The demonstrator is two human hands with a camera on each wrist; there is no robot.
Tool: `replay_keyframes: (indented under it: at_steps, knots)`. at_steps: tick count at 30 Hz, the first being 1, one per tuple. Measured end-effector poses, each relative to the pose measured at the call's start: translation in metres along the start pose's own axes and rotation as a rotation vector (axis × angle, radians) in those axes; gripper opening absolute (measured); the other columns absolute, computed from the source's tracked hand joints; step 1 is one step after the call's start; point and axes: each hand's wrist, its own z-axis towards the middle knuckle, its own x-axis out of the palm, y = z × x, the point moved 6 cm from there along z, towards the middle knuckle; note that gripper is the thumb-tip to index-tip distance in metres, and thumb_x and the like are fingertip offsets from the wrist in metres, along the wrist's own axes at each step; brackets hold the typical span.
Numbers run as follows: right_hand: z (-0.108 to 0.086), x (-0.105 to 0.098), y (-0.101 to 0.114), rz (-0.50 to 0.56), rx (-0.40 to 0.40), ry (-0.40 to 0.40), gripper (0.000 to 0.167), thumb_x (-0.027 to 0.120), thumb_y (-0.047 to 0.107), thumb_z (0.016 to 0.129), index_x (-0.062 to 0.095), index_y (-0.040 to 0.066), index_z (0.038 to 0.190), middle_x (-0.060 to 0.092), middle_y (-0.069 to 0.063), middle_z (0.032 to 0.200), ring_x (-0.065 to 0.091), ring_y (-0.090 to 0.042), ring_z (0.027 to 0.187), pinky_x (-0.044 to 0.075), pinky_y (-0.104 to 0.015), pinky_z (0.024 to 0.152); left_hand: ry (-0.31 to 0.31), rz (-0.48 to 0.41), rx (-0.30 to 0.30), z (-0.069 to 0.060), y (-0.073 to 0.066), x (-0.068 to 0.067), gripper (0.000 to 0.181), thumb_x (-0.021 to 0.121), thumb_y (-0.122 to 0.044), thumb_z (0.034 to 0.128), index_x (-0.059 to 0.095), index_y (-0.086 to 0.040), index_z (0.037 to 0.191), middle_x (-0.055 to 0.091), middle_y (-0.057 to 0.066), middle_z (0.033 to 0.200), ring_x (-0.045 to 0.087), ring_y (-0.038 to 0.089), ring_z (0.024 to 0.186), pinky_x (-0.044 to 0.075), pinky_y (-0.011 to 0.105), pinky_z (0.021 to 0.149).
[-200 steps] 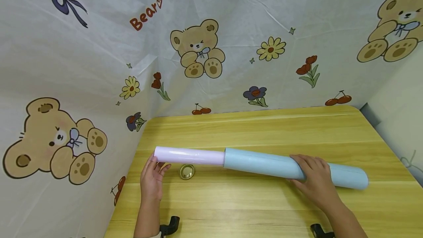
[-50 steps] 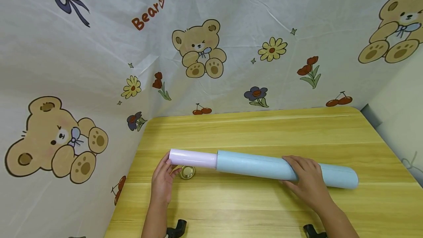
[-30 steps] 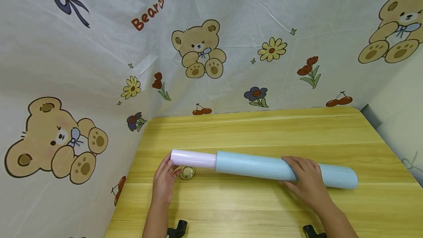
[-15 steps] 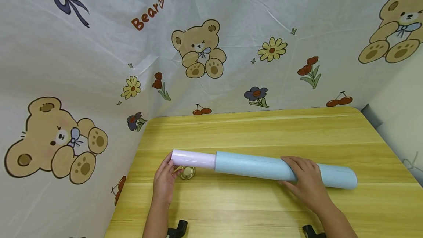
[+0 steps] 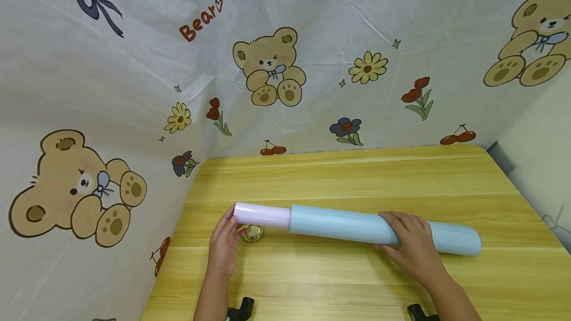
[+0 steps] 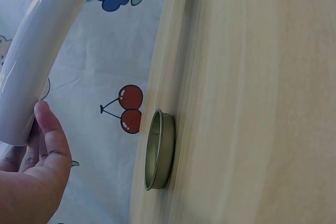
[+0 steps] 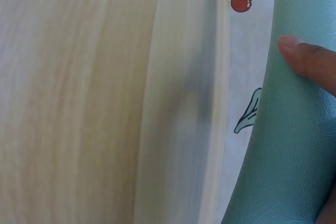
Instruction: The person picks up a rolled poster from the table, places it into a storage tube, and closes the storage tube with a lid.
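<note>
A glossy lilac tube (image 5: 262,215) runs into the left end of a light-blue roll (image 5: 339,223), which has a lengthwise seam and a leathery grain. My left hand (image 5: 223,247) holds the lilac tube's free end, its thumb against the side in the left wrist view. My right hand (image 5: 415,241) grips the blue roll from above, right of its middle. In the right wrist view one fingertip (image 7: 296,51) presses on the blue surface. The part of the lilac tube inside the roll is hidden. Beneath the left fingers stands a small round gold tin (image 5: 253,233), partly covered.
The pale wooden table (image 5: 330,281) spreads under both hands. A white bear-print cloth (image 5: 321,24) hangs behind and along the left edge. Black wrist mounts (image 5: 243,307) show at the bottom of the head view.
My left hand has moved right and the lilac tube shows shorter outside the blue roll. The roll and my right hand have shifted left. Over the last second this motion is slight.
</note>
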Motion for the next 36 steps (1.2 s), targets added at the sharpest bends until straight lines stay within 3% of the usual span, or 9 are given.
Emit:
replay_keyframes:
  at_steps: [19, 36]
  knots:
    - [0.0, 0.003, 0.001, 0.002, -0.002, 0.003, 0.091, 0.098, 0.027, 0.053, 0.061, 0.013, 0.135, 0.063, -0.011, 0.126, 0.054, -0.037, 0.114, 0.034, -0.06, 0.096, 0.031, 0.018, -0.01, -0.001, 0.004, 0.006, 0.047, 0.047, -0.025, 0.1084, 0.042, -0.005, 0.15, 0.063, -0.006, 0.124, 0.063, 0.01, 0.108, 0.055, 0.031, 0.093]
    - [0.001, 0.004, 0.004, 0.007, 0.0, 0.017, 0.091, 0.098, 0.027, 0.055, 0.06, 0.013, 0.136, 0.063, -0.01, 0.127, 0.054, -0.036, 0.114, 0.033, -0.059, 0.099, 0.05, 0.015, -0.026, -0.002, 0.011, 0.01, 0.047, 0.049, -0.026, 0.1076, 0.042, -0.005, 0.15, 0.062, -0.004, 0.124, 0.063, 0.01, 0.107, 0.055, 0.037, 0.097]
